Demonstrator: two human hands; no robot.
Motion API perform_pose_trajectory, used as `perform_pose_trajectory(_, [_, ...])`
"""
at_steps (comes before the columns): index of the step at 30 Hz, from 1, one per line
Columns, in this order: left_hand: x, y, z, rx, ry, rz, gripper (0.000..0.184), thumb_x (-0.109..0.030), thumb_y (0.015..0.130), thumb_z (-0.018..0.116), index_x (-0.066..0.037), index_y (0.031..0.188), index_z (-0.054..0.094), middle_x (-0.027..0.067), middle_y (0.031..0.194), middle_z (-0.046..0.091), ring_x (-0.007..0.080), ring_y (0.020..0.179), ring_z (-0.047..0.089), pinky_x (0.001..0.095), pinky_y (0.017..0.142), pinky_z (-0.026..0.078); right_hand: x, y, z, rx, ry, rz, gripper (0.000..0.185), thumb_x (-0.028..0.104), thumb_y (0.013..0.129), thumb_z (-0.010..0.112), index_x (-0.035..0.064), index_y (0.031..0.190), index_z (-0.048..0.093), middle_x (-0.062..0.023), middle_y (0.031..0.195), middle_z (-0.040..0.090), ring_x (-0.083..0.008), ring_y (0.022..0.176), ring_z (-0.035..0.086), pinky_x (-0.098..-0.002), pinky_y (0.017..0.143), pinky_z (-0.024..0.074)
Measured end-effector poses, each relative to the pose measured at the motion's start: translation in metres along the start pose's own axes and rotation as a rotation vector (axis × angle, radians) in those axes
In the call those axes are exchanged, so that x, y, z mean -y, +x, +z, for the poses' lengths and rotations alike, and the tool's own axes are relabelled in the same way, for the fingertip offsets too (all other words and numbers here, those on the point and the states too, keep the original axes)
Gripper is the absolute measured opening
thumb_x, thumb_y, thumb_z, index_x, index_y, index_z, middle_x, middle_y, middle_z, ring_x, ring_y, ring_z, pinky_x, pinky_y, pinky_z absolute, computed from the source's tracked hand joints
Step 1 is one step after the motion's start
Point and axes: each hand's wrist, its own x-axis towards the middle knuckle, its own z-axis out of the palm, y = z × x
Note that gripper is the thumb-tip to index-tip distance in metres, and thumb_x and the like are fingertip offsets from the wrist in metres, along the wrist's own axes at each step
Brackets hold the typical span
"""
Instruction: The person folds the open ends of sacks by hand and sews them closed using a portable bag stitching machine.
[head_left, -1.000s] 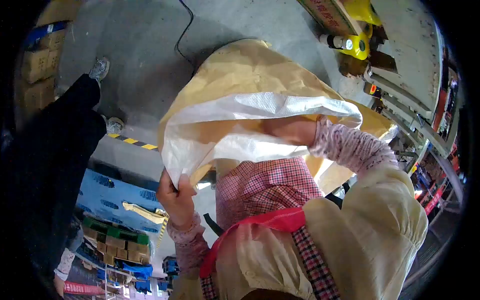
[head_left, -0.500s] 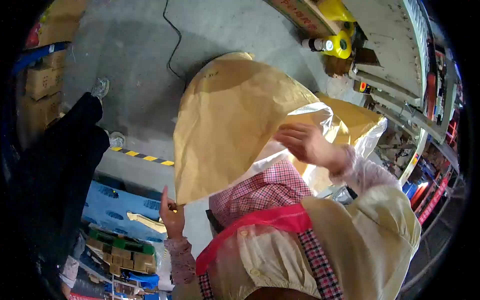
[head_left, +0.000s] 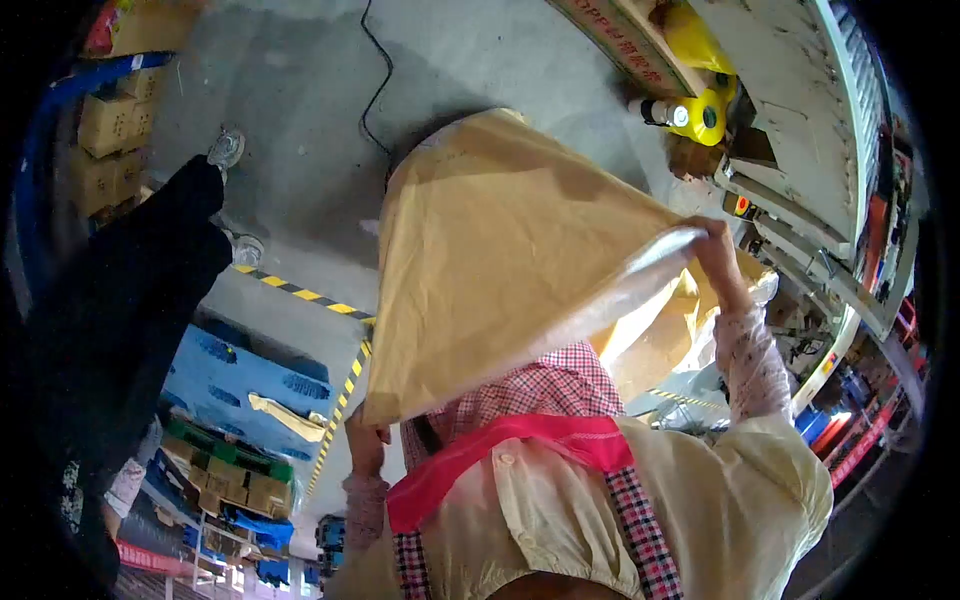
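Observation:
A large brown paper bag (head_left: pixel 500 250) with a white woven lining spreads in front of my checked apron. My left hand (head_left: pixel 367 440) is closed on the bag's lower left corner, its fingers partly behind the paper. Out to the right, my right hand (head_left: pixel 715 250) grips the upper right corner of the bag's edge, where the white lining shows. The edge is stretched between both hands. Another brown and white bag (head_left: pixel 655 335) lies below and beside my right forearm.
At the left stands a person in dark trousers (head_left: pixel 150 260). A blue pallet (head_left: pixel 240 385) and striped floor tape (head_left: pixel 305 293) are lower left. Yellow tape rolls (head_left: pixel 708 117) and a metal frame (head_left: pixel 800 215) stand at the right. A black cable (head_left: pixel 377 90) crosses the floor.
My right hand has moved from inside the bag's opening to its upper right corner and taken hold. My left hand still holds the left corner. The front now hangs over the opening.

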Motion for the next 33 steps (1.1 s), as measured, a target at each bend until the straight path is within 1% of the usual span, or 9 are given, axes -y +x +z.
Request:
perform_pose_trajectory(2, [-0.002,-0.004,0.011,-0.070,-0.213,-0.046,0.032,-0.014,0.084,0.042,0.001,0.105,0.060,0.0007,0.055,0.051,0.0068,0.042,0.041,0.0227,0.038,0.031,-0.023,-0.014,0.007,-0.069,-0.116,-0.237,0.021,0.001,0.074,0.048,-0.0019,0.085,0.065,-0.0048,0.073,0.063,-0.0119,0.068,0.058,-0.0251,0.060,0.0450])
perform_pose_trajectory(4, [-0.041,-0.006,0.005,-0.311,-0.212,0.072,0.034,-0.014,0.084,0.044,0.001,0.111,0.058,-0.0011,0.057,0.052,0.0046,0.043,0.039,0.0202,0.038,0.028,0.013,-0.018,0.005,0.001,0.126,-0.180,0.022,0.007,0.074,0.049,-0.0033,0.084,0.065,-0.0064,0.075,0.064,-0.0114,0.071,0.058,-0.0251,0.063,0.0454])
perform_pose_trajectory(10, [-0.047,0.038,-0.022,-0.155,-0.090,0.006,0.031,-0.018,0.080,0.048,0.004,0.094,0.066,0.0023,0.059,0.053,0.0080,0.046,0.042,0.0222,0.042,0.034,0.011,0.051,0.000,0.020,-0.020,-0.155,0.025,-0.002,0.063,0.053,-0.0049,0.084,0.066,-0.0072,0.072,0.064,-0.0128,0.065,0.058,-0.0249,0.059,0.0454])
perform_pose_trajectory(14, [-0.009,0.058,-0.051,-0.107,-0.198,-0.037,0.035,-0.008,0.074,0.055,0.004,0.107,0.058,0.0119,0.084,0.062,0.0171,0.070,0.058,0.0264,0.062,0.049,0.020,0.050,0.000,0.169,0.281,0.075,0.018,-0.004,0.067,0.057,-0.0039,0.084,0.065,-0.0050,0.074,0.063,-0.0130,0.066,0.057,-0.0255,0.060,0.0464])
perform_pose_trajectory(17, [0.035,0.091,-0.075,0.062,-0.175,-0.072,0.050,-0.015,0.078,0.060,0.000,0.123,0.043,0.0161,0.102,0.057,0.0209,0.086,0.057,0.0311,0.071,0.050,0.012,0.059,-0.013,0.348,0.163,0.062,0.021,-0.004,0.067,0.058,0.0012,0.087,0.061,-0.0039,0.081,0.061,-0.0143,0.074,0.058,-0.0244,0.068,0.0461])
perform_pose_trajectory(19, [0.056,0.112,-0.073,0.084,-0.084,-0.053,0.050,-0.015,0.078,0.060,0.000,0.123,0.043,0.0160,0.104,0.056,0.0212,0.087,0.056,0.0314,0.072,0.049,0.017,0.059,-0.009,0.471,0.479,0.066,0.009,0.000,0.072,0.061,0.0024,0.080,0.058,-0.0033,0.083,0.059,-0.0119,0.075,0.055,-0.0261,0.068,0.0449])
perform_pose_trajectory(26, [0.088,0.270,0.019,0.000,0.179,0.223,0.049,-0.015,0.080,0.059,0.000,0.124,0.044,0.0157,0.108,0.055,0.0223,0.093,0.053,0.0325,0.078,0.045,0.004,0.055,-0.019,0.355,0.384,-0.019,0.018,-0.005,0.070,0.064,0.0062,0.079,0.053,-0.0007,0.084,0.055,-0.0119,0.078,0.055,-0.0260,0.070,0.0452])
perform_pose_trajectory(29, [0.080,0.322,0.048,0.021,0.181,0.244,0.048,-0.016,0.081,0.058,0.000,0.124,0.044,0.0156,0.110,0.054,0.0227,0.096,0.052,0.0329,0.080,0.043,0.009,0.052,-0.013,0.180,0.219,0.010,0.019,-0.004,0.068,0.065,0.0071,0.075,0.051,-0.0004,0.075,0.054,-0.0103,0.069,0.054,-0.0235,0.057,0.0447])
perform_pose_trajectory(33, [0.098,0.310,0.034,0.079,0.183,0.199,0.047,-0.016,0.082,0.058,0.000,0.124,0.044,0.0154,0.112,0.053,0.0233,0.099,0.050,0.0335,0.084,0.041,0.007,0.056,-0.020,0.182,0.143,-0.063,0.022,0.002,0.068,0.068,0.0080,0.076,0.048,0.0016,0.071,0.049,-0.0081,0.064,0.049,-0.0220,0.055,0.0404])
